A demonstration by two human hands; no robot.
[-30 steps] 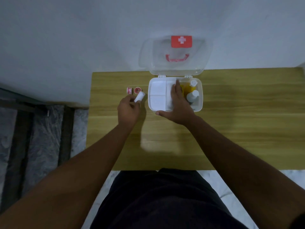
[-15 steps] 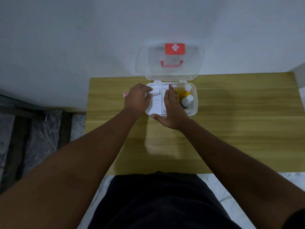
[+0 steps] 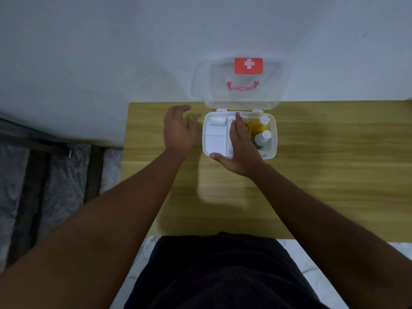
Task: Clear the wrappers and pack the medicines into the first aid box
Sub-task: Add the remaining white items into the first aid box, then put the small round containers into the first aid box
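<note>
The white plastic first aid box [image 3: 239, 134] is steadied by the flattened right hand [image 3: 239, 150]; the empty left hand [image 3: 179, 129] is spread. The upright white-capped bottles [image 3: 263, 134] could be toppled by a careless withdrawal.

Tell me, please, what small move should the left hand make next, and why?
Probably reach for another medicine. The left hand is open and empty beside the first aid box, the white roll lies in its rear-left compartment, and the right hand rests on the box.
</note>
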